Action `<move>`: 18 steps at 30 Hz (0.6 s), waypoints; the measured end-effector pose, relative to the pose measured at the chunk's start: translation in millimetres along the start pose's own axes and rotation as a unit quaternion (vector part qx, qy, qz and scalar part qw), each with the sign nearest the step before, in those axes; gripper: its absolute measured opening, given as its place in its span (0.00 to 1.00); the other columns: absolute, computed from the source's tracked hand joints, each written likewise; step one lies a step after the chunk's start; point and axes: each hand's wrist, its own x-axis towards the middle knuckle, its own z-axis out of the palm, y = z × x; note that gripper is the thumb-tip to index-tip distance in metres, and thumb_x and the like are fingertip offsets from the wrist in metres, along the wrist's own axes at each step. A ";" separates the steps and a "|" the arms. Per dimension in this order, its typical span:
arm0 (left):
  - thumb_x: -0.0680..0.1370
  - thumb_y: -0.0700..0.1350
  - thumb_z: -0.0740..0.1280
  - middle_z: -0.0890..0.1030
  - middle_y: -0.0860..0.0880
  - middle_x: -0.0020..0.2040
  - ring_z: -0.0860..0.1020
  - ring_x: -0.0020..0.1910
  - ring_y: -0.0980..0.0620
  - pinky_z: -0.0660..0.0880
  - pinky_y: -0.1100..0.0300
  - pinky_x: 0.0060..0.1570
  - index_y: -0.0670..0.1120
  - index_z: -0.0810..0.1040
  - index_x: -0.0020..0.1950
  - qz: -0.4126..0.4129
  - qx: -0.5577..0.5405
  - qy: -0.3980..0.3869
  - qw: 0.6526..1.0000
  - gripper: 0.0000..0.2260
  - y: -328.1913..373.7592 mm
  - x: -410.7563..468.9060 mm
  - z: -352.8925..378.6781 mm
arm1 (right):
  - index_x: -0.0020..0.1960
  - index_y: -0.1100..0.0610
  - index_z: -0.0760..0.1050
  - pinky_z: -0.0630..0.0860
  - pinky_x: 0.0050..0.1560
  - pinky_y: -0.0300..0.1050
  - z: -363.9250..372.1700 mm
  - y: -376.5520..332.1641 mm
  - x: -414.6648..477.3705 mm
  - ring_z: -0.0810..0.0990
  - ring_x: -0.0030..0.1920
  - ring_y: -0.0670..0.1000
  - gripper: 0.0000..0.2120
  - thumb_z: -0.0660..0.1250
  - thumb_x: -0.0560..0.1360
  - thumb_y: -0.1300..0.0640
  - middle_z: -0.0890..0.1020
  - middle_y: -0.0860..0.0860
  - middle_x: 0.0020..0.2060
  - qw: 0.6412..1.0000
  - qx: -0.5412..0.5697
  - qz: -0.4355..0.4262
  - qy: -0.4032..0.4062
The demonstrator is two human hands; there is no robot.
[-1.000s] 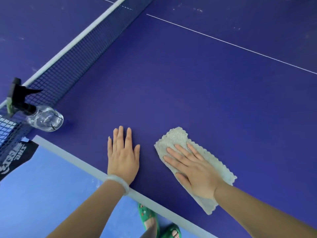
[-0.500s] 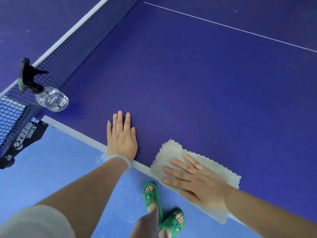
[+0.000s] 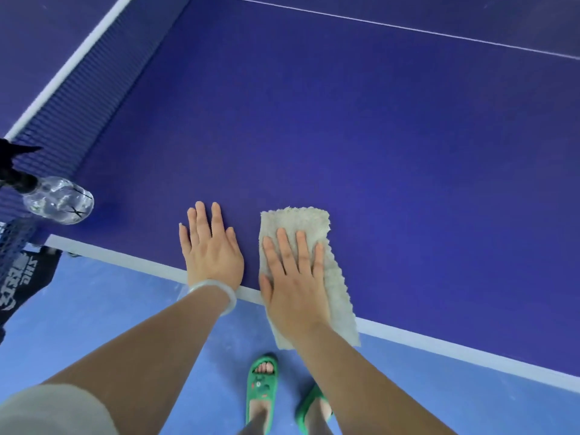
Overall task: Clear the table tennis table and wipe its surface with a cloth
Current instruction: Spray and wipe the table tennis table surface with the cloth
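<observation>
The dark blue table tennis table (image 3: 392,158) fills most of the head view. A pale beige cloth (image 3: 301,224) lies at its near white edge, partly hanging over the edge. My right hand (image 3: 295,277) presses flat on the cloth with straight fingers. My left hand (image 3: 210,246) lies flat on the bare table just left of the cloth, a pale bangle on its wrist.
A clear spray bottle (image 3: 59,199) with a black trigger lies on its side at the left, by the net (image 3: 81,92). The net post cover (image 3: 22,277) hangs off the table's left side. My feet in green sandals (image 3: 262,384) stand on the blue floor.
My right hand has slid the cloth left and forward along the near edge, turning it lengthwise beside my left hand. My left hand has stayed planted. The view has shifted.
</observation>
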 end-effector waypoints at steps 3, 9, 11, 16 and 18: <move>0.84 0.49 0.50 0.53 0.42 0.80 0.50 0.80 0.44 0.44 0.47 0.78 0.44 0.55 0.80 0.005 -0.009 -0.002 1.000 0.25 -0.5 -1.4 0.0 | 0.81 0.51 0.52 0.50 0.76 0.64 0.0 31.2 -26.0 0.48 0.80 0.57 0.28 0.49 0.82 0.47 0.52 0.50 0.80 1.000 -0.002 0.016 0.001; 0.84 0.49 0.49 0.52 0.41 0.80 0.49 0.80 0.43 0.43 0.45 0.78 0.43 0.53 0.80 0.012 -0.012 -0.011 1.000 0.25 0.9 -3.1 -2.6 | 0.81 0.48 0.47 0.44 0.77 0.60 -9.0 152.9 -93.8 0.47 0.80 0.53 0.31 0.38 0.78 0.43 0.50 0.47 0.80 0.941 0.015 0.337 0.011; 0.84 0.50 0.48 0.52 0.41 0.80 0.49 0.80 0.43 0.43 0.45 0.77 0.43 0.53 0.80 0.010 -0.017 -0.018 1.000 0.25 0.5 -2.0 -3.2 | 0.81 0.49 0.45 0.41 0.77 0.59 -7.6 146.4 -90.5 0.45 0.80 0.54 0.32 0.36 0.77 0.43 0.48 0.48 0.80 0.910 0.046 0.412 0.032; 0.84 0.50 0.51 0.52 0.43 0.81 0.48 0.80 0.45 0.41 0.47 0.77 0.45 0.55 0.80 0.001 -0.052 -0.028 0.998 0.25 -2.7 2.5 -6.1 | 0.80 0.55 0.54 0.47 0.76 0.63 2.8 61.0 -49.2 0.54 0.79 0.59 0.30 0.44 0.80 0.47 0.57 0.53 0.79 0.953 0.031 0.295 0.052; 0.84 0.49 0.54 0.54 0.44 0.80 0.49 0.80 0.46 0.41 0.48 0.78 0.43 0.58 0.79 -0.016 -0.117 -0.037 0.992 0.24 4.1 5.4 -12.5 | 0.80 0.55 0.55 0.50 0.76 0.65 5.0 44.9 -41.4 0.53 0.79 0.58 0.30 0.46 0.80 0.47 0.56 0.53 0.79 0.970 0.018 0.240 0.047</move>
